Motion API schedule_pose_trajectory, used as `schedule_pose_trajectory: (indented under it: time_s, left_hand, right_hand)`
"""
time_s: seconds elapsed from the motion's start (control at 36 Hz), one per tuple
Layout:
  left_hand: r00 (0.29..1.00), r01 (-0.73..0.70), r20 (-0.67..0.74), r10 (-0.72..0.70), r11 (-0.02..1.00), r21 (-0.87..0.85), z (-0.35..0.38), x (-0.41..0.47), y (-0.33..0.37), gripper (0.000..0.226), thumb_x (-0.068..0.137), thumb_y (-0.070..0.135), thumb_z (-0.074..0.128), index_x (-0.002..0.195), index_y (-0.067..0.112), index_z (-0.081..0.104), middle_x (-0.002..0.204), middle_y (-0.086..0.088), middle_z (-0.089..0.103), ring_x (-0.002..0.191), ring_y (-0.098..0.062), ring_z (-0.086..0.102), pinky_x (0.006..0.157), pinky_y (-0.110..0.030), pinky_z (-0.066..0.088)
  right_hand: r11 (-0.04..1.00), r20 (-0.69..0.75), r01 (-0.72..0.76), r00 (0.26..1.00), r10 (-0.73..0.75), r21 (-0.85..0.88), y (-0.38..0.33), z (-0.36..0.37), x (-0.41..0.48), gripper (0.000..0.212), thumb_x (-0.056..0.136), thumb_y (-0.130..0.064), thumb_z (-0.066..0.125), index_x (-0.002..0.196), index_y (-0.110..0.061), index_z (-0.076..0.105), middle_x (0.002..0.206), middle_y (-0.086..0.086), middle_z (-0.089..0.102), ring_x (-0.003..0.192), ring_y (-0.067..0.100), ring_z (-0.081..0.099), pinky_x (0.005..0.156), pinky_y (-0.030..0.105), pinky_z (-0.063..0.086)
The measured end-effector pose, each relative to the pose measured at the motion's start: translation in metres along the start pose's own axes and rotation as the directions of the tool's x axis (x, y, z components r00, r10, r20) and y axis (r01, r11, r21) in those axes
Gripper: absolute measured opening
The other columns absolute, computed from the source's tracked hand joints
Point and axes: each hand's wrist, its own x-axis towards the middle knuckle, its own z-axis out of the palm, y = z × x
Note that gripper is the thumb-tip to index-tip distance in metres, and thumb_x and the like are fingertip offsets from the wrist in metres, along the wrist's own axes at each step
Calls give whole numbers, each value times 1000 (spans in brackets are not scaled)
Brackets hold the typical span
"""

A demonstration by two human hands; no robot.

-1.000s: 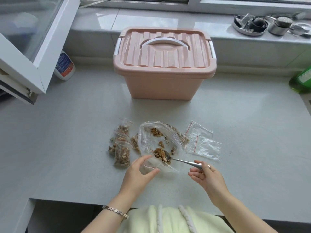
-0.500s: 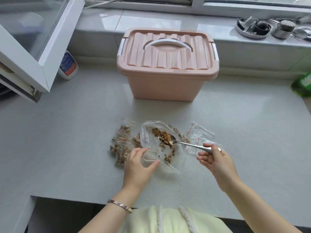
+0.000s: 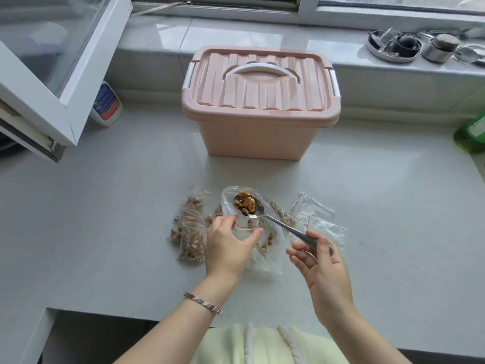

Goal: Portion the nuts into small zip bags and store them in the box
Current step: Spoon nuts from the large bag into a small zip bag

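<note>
holding nuts (image 3: 246,203) above small zip bag (image 3: 245,228)
pinching spoon (image 3: 279,223) in right hand (image 3: 321,264), gripping bag mouth in left hand (image 3: 227,246), near counter's (image 3: 105,219) front edge

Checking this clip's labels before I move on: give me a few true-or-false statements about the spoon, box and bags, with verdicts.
1. The spoon carries nuts. True.
2. The pink box stands open. False: its lid is on.
3. The right hand holds the spoon's handle. True.
4. The filled small bags lie right of the right hand. False: they lie left of the left hand.
5. The left hand grips a small zip bag. True.
</note>
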Motion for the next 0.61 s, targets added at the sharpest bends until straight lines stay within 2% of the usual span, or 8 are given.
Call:
schedule_pose_trajectory:
  time_s: [0.22, 0.39, 0.5, 0.61]
  left_hand:
    - [999, 31, 12, -30, 999, -24, -3, 0, -3, 56, 70, 45, 74, 116, 16, 59, 102, 5, 53, 99, -17, 52, 93, -40, 43]
    - [999, 7, 35, -6, 999, -35, -8, -1, -10, 53, 71, 37, 75, 117, 15, 59, 99, 6, 50, 95, -17, 50, 91, -38, 44]
    - [996, -39, 81, 39, 999, 2, -9, -4, -13, 53, 71, 34, 76, 117, 14, 59, 101, 6, 51, 97, -16, 52, 92, -37, 43]
    - [994, -48, 102, 46, 999, 10, -8, -5, -17, 51, 69, 32, 78, 114, 15, 61, 99, 7, 51, 96, -16, 52, 91, -37, 42]
  right_hand:
    - [1000, -4, -6, 1000, 6, 24, -2, -6, -3, 28, 98, -26, 34, 95, -11, 57, 63, 4, 65, 60, 14, 66, 56, 19, 54]
    - [993, 31, 1, 1000, 2, -114, -15, -16, 3, 26, 98, -22, 35, 93, -11, 58, 63, 7, 63, 54, 13, 64, 53, 18, 53]
    - [977, 82, 59, 996, -43, -205, -24, -16, 3, 38, 77, -43, 48, 92, -10, 59, 65, 9, 64, 56, 15, 64, 53, 19, 52]
    - [937, 134, 140, 986, -102, -320, -32, -15, 3, 25, 94, -24, 40, 90, -10, 60, 65, 10, 62, 55, 17, 62, 52, 20, 52]
